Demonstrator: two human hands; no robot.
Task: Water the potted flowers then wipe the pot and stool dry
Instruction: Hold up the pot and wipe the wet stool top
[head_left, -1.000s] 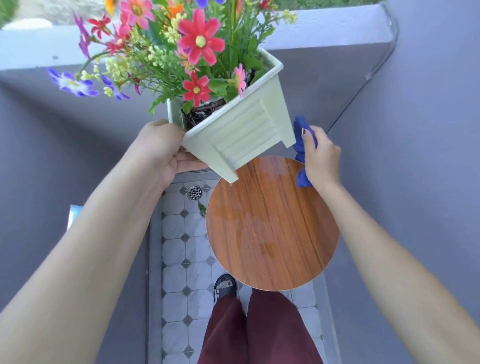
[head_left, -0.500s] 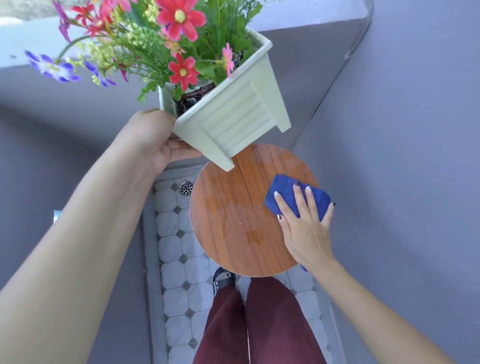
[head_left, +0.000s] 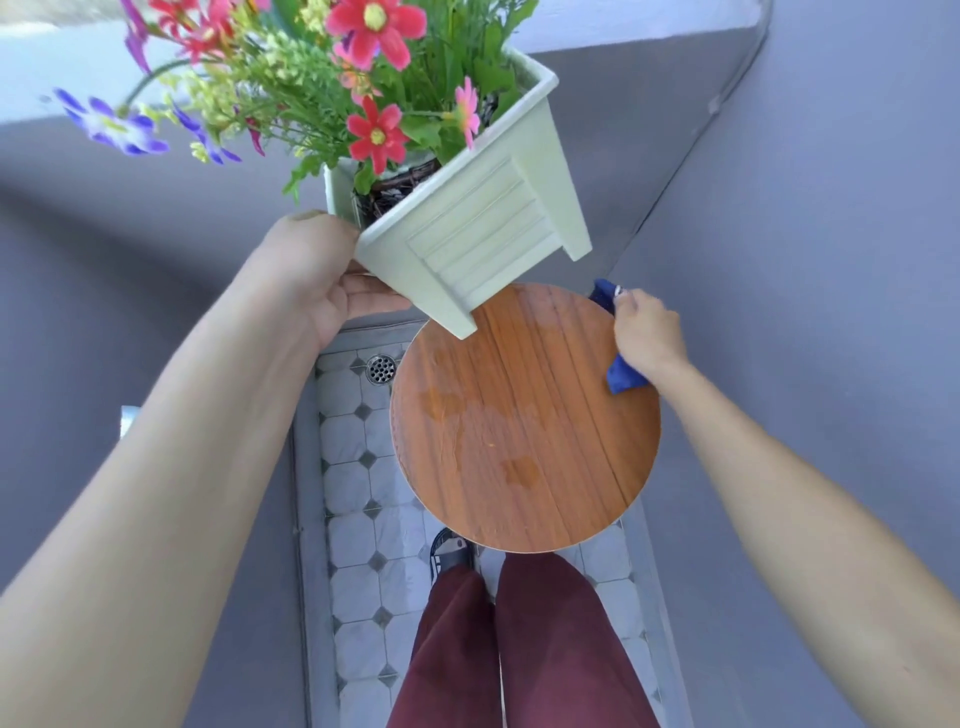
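Potted flowers (head_left: 332, 98) ride high at 12 o'clock, lifted clear of the stool (head_left: 524, 415) in a pale green square pot (head_left: 467, 234) that tilts toward 2 o'clock. Your left hand (head_left: 317, 280) is clamped on the pot's near corner at 10 o'clock, thumb over the rim and fingers curled beneath the base. One pot foot hangs over the stool's far edge; whether it touches the wood cannot be told. Red, pink, purple and yellow blooms spill toward 10 o'clock.

Your right hand (head_left: 647, 332) is closed around a bunched blue cloth (head_left: 621, 374) at the stool's 2 o'clock rim, the cloth pressed against the round wooden top. Darker wet patches show on the seat toward its 9 o'clock side and its centre.

Below, at 6 o'clock, your maroon trousers (head_left: 519, 649) and one dark sandal (head_left: 452, 551) stand on pale octagonal floor tiles (head_left: 358, 530), with a round metal drain (head_left: 381, 369) at the stool's 9 o'clock edge. Grey walls (head_left: 831, 260) close in on both sides. No brand, label or legible writing appears on the pot, cloth or stool.
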